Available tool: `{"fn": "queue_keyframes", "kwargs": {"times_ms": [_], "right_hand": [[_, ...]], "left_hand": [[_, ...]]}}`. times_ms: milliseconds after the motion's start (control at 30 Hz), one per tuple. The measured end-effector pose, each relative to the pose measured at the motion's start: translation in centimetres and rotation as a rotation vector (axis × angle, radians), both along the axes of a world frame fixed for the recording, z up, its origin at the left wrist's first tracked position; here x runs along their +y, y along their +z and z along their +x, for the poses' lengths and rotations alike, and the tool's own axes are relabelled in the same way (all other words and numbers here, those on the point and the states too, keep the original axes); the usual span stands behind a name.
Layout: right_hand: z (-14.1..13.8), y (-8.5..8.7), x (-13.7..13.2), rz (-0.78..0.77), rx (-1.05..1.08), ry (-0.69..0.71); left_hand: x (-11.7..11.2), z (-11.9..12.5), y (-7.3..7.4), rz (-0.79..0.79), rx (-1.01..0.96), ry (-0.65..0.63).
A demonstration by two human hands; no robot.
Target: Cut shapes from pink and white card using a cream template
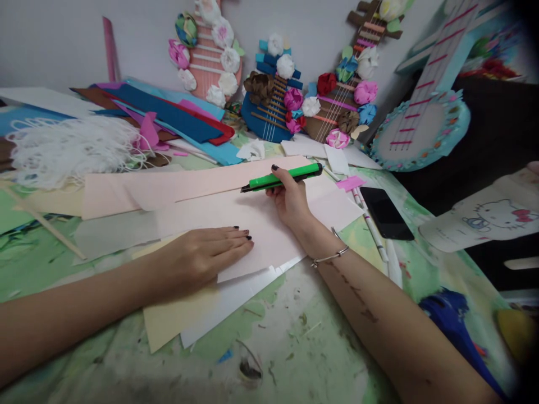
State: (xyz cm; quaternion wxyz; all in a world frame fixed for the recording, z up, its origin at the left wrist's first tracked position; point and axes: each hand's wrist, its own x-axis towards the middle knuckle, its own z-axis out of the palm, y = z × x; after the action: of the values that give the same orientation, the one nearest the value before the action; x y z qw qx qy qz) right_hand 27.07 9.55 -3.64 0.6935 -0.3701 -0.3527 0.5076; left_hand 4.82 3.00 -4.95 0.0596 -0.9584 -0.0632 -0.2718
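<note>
My right hand is closed around a green and black utility knife, whose blade end points left and touches a pale pink sheet of paper. My left hand lies flat with its fingers stretched out together, pressing on the near part of the same pink sheet. Under it lie a cream sheet and a white sheet. A thin bracelet circles my right wrist.
A black phone and white paper sticks lie to the right. Paper guitars with flowers lean on the back wall. Coloured sheets and white shredded strands sit at the back left. The table is paint-stained green.
</note>
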Motion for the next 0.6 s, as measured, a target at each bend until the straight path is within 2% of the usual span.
{"fn": "queue_keyframes", "kwargs": {"times_ms": [133, 600], "right_hand": [[0.03, -0.02, 0.03, -0.008, 0.005, -0.004], [0.04, 0.03, 0.06, -0.012, -0.010, -0.002]], "left_hand": [[0.12, -0.23, -0.05, -0.017, -0.005, 0.010], [0.49, -0.75, 0.22, -0.106, 0.048, -0.072]]}}
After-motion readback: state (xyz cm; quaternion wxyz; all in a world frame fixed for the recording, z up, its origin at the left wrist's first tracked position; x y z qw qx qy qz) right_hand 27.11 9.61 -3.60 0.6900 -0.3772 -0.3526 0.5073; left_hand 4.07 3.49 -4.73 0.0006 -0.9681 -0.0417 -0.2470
